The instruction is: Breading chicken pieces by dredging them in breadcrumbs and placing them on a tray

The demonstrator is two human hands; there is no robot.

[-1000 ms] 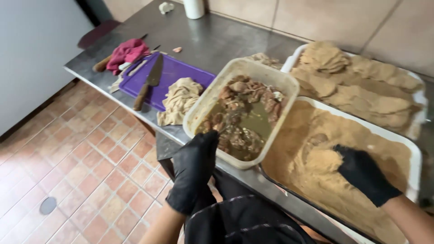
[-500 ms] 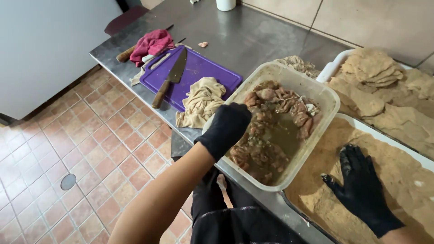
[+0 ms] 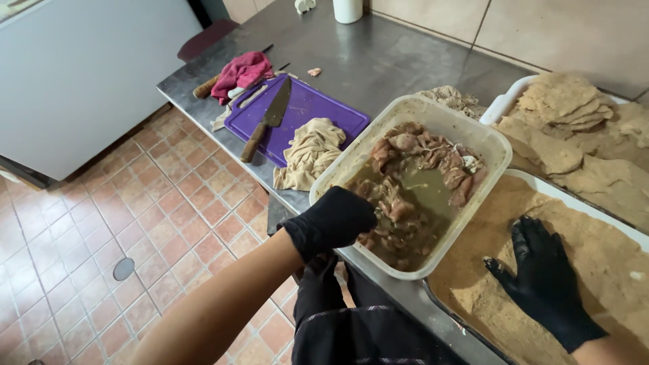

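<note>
Gloved left hand [image 3: 332, 220] dips over the near rim of the central tub of marinated meat [image 3: 412, 182], grip hidden so cannot tell; right hand [image 3: 541, 277] rests open, fingers spread, on the breadcrumb tray [image 3: 595, 223] just right.

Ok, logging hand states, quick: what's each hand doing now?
Left hand: curled, reaching into the meat tub; whether it grips anything cannot be told.
Right hand: open, flat on the breadcrumbs, holding nothing.
</note>
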